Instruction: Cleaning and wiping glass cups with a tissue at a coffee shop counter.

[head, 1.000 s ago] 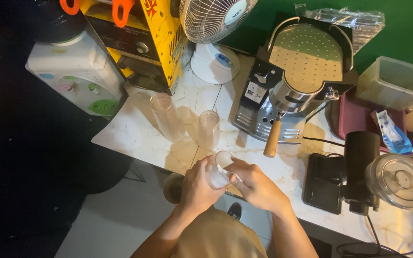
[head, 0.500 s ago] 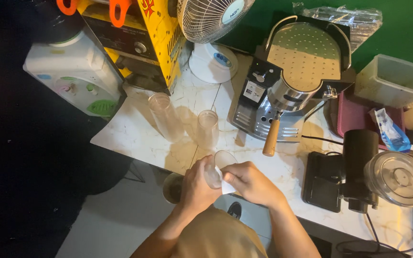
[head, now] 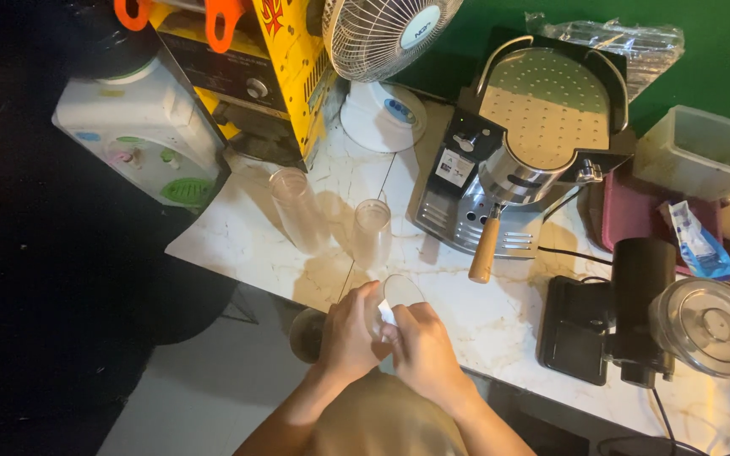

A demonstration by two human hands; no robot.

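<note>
Risk first: the clear plastic cup (head: pixel 392 297) is held right at the near edge of the table (head: pixel 500 317), partly over the drop to the floor, so a loose grip would probably let it fall off rather than land on the marble. The left hand (head: pixel 346 338) is wrapped around the cup's side, fingers curled closed on it; the right hand (head: pixel 422 348) is closed too, pinching something small and white (head: pixel 386 317) against or into the cup. What that white bit is, I cannot tell. Thin plastic like this likely buckles if squeezed hard, so too firm a clamp from the left hand could crush or pop it out. Two more clear cups stand close by, a tall one (head: pixel 297 209) and a shorter one (head: pixel 372 232), both upright and apart from the hands; an elbow or forward swing could knock them over. The espresso machine's wooden handle (head: pixel 485 249) sticks out toward the hands, near enough to bump. Cup look: transparent, light, round open rim tilted up toward the camera, seems empty, though glare hides the inside. A fan (head: pixel 382 51) sits at the back, a yellow sealing machine (head: pixel 247 76) left of it, a black grinder (head: pixel 635 304) to the right.
</note>
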